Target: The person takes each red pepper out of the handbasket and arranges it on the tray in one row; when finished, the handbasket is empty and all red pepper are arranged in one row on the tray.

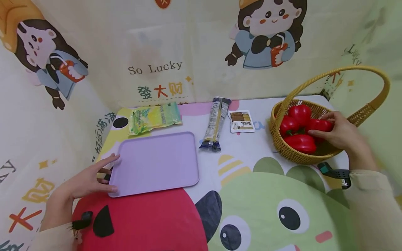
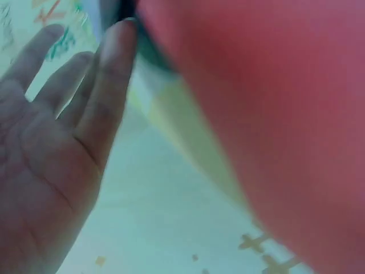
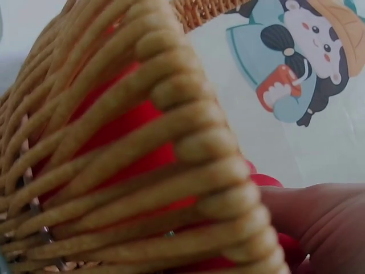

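Observation:
On the left, a flat light-purple tray lies on the table. My left hand is at its left edge, thumb and forefinger extended and touching the rim; the left wrist view shows the fingers mostly straight. At the right stands a wicker basket with a tall arched handle, holding several shiny red bell peppers. My right hand reaches into it and grips the rightmost red bell pepper between thumb and fingers. In the right wrist view, the basket's weave hides most of that grip.
Behind the tray lies a yellow-green packet. A long dark-ended packet and a small flat white-and-brown packet lie between tray and basket. A printed cloth hangs upright behind the table.

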`<state>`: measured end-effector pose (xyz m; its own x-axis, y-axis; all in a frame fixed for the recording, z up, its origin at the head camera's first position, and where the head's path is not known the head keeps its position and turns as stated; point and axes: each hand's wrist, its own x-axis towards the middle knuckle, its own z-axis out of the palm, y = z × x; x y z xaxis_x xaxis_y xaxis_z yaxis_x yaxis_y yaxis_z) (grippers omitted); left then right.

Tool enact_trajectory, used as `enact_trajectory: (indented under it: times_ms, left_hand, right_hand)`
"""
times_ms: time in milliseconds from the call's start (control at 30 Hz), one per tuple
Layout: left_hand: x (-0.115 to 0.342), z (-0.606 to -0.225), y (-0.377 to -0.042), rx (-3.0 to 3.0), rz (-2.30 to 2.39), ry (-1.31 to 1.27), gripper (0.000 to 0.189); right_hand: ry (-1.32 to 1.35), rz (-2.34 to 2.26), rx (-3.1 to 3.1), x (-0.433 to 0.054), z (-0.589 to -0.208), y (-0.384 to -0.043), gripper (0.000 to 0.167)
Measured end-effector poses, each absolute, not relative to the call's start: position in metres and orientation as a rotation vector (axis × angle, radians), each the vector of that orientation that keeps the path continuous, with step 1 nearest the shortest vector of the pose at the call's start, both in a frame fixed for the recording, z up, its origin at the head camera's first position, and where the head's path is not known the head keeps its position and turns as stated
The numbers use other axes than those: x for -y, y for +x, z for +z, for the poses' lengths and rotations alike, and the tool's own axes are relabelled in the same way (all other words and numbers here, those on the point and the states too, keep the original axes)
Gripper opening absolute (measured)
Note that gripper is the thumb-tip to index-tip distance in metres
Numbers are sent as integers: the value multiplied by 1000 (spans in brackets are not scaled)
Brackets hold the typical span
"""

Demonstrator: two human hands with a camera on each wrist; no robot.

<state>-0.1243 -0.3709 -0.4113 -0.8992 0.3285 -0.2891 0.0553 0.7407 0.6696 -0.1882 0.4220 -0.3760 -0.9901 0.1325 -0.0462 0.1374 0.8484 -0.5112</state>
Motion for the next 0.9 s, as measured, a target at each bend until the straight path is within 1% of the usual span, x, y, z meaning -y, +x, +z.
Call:
enact_trajectory:
  times_ms: [133, 233, 333, 533, 667, 900]
  left_hand:
    - [377, -409, -128, -2489, 954, 272, 107]
    - [376, -409, -131, -2475, 910, 284, 108]
    - [377, -410, -131, -2506, 833, 298, 113]
    - [385, -415, -124, -2580, 775, 318, 120]
    - [379, -418, -126, -2657, 656, 358, 123]
    - [362, -420, -135, -2716, 615, 421, 122]
  right_hand:
    - [260, -876, -3009, -418, -374, -184, 99]
    - [286, -898, -3021, -418, -372, -180, 103]
    - [294, -919, -3030, -418, -370, -175, 104]
    - [271, -940, -3042, -415, -359, -175, 103]
    - [263, -890, -3069, -414, -352, -176, 103]
    - [226, -799, -3150, -408, -351, -162, 94]
